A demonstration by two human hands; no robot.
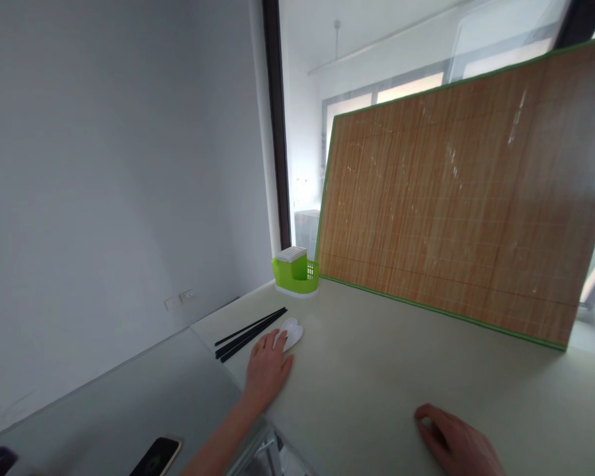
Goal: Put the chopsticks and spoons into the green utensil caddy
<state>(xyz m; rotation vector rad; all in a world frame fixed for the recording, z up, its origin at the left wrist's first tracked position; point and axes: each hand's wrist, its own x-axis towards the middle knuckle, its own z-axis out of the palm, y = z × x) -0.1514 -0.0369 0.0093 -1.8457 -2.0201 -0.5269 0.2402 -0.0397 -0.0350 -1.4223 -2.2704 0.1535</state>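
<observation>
On the pale table (367, 390), beyond the loosely curled right hand (456, 439), a gap between thumb and forefinger, stands a brown bamboo mat (451, 205). Ahead of the left hand (268, 367): a lime-green plastic caddy (297, 285), slim black sticks (238, 347) and, under its fingertips, a white heart-shaped dish (294, 334), grip unclear.

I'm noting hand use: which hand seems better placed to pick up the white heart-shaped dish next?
Probably the left hand: its fingers are at the white heart-shaped dish, near the black sticks. The right hand is well apart from both, farther right.
</observation>
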